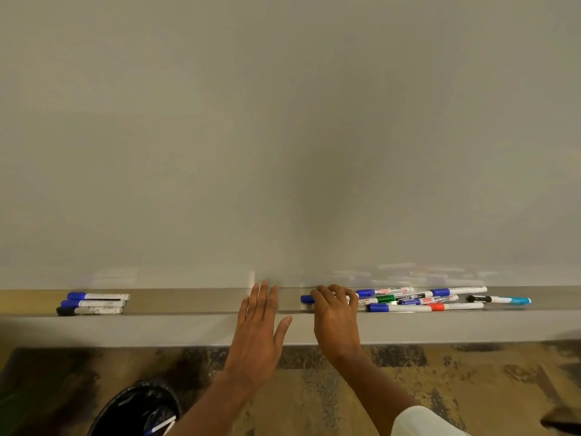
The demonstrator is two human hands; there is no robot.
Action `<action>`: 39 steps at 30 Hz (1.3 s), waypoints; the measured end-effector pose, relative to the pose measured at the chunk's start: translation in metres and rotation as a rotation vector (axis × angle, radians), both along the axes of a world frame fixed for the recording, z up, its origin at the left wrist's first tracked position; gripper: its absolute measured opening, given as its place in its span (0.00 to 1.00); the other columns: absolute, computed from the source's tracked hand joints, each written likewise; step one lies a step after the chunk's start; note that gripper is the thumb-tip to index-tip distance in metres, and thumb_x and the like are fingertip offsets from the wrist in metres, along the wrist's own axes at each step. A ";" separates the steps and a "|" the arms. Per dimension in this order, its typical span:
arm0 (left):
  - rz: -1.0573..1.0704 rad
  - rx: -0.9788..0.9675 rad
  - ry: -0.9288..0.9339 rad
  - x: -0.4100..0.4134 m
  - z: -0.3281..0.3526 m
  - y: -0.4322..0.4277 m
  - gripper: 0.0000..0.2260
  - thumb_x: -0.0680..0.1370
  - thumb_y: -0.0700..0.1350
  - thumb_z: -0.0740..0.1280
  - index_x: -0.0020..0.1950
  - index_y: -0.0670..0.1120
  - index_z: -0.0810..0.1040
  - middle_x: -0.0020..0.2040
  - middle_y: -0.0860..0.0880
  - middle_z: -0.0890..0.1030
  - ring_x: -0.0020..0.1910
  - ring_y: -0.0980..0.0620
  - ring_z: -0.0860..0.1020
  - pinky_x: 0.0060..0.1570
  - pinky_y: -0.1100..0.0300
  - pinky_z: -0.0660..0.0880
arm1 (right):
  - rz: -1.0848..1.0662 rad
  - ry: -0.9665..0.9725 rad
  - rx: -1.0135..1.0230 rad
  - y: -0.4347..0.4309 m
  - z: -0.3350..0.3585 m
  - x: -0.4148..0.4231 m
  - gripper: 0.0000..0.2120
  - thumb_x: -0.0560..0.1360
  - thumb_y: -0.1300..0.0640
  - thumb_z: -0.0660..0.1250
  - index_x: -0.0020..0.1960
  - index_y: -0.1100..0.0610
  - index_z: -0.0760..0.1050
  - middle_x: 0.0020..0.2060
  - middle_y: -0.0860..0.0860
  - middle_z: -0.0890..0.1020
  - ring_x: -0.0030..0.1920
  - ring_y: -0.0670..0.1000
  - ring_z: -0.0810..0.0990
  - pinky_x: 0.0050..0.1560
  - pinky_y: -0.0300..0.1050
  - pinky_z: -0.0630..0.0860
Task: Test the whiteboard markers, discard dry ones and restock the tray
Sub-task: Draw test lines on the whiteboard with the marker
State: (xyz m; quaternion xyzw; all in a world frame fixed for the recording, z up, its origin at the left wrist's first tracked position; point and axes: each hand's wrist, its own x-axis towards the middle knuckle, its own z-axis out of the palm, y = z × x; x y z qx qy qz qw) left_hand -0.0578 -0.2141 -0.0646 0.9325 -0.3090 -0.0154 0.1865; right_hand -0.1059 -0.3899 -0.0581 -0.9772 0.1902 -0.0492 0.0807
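Note:
A long grey marker tray [195, 302] runs under the blank whiteboard [283, 136]. My right hand [334, 313] curls over a blue-capped marker [306, 299] lying in the tray, whose cap sticks out to the left of my fingers. My left hand [259, 322] hovers flat over the tray with straight fingers, holding nothing. A loose pile of several markers [418, 300] with blue, green and red caps lies to the right. Three markers [94, 303], two blue-capped and one black-capped, lie in a neat row at the tray's left.
A marker with a black and a teal end [498, 299] lies alone at the far right of the tray. Below left on the patterned floor stands a black-lined bin [132, 410] with discarded markers [162, 427] inside.

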 end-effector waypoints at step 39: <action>0.285 -0.559 0.274 0.017 0.047 0.002 0.22 0.85 0.57 0.55 0.80 0.57 0.63 0.76 0.60 0.69 0.74 0.64 0.67 0.72 0.67 0.64 | 0.185 -0.698 0.246 0.049 0.021 0.045 0.13 0.79 0.59 0.60 0.61 0.56 0.76 0.56 0.52 0.81 0.60 0.52 0.74 0.62 0.49 0.69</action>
